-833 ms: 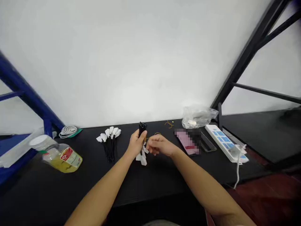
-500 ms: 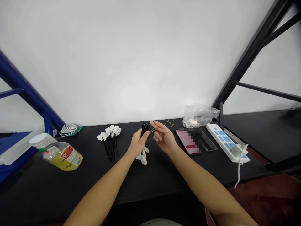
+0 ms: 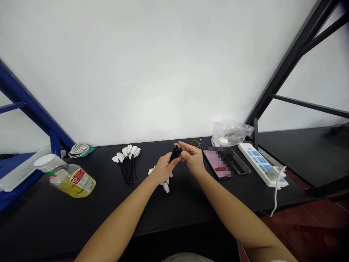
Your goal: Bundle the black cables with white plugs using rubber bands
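Observation:
My left hand (image 3: 164, 168) grips a bundle of black stems (image 3: 175, 153) near their upper ends, and the white tag-like tips (image 3: 165, 187) hang below the hand. My right hand (image 3: 193, 158) sits right beside the black ends, its thumb and fingers pinched on a thin yellow wire (image 3: 187, 150). The wire runs toward the bundle, and the fingers hide part of it. On the black table (image 3: 174, 214), left of my hands, lies a second bundle of black stems with white tips (image 3: 127, 163).
A loose yellow wire (image 3: 195, 142) lies behind my right hand. To the right are a pixelated phone (image 3: 216, 163), a plastic bag (image 3: 230, 134) and a white power strip (image 3: 259, 163). To the left are a bottle of yellow liquid (image 3: 71, 181) and a coiled white cable (image 3: 79, 150).
Both hands have moved closer together and to the right. The black ends of the bundle now tilt to the right, and the yellow wire sits against them.

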The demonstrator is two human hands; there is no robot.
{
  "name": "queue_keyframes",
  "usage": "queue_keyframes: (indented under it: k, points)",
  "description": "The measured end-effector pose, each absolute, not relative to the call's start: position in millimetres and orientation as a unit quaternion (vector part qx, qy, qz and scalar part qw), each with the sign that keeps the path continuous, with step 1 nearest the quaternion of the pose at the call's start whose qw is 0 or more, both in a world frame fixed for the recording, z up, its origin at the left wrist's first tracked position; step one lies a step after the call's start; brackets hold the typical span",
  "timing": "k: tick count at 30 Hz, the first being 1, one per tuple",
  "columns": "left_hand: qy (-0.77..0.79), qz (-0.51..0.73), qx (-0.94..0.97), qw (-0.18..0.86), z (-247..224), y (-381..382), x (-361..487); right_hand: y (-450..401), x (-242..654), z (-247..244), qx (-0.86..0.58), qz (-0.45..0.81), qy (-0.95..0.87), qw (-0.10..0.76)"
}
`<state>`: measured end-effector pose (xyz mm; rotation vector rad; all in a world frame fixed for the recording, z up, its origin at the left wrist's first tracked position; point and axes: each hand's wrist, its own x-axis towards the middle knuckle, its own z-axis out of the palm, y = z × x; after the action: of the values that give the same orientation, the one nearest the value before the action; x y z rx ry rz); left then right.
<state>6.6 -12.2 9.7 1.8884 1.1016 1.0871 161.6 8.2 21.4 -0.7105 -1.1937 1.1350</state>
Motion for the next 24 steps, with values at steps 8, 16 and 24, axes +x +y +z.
queue_keyframes:
  k: [8, 16, 24]
  points:
    - [0.427, 0.323, 0.789, 0.302, 21, -24, 13, 4, 170, 33, -0.376, 0.451, -0.588, 0.557]
    - [0.449, 0.293, 0.788, 0.301, 21, -25, 13, 4, 178, 39, -0.38, 0.423, -0.661, 0.489]
    - [0.428, 0.348, 0.773, 0.313, 18, -25, 11, 3, 178, 35, -0.332, 0.42, -0.684, 0.496]
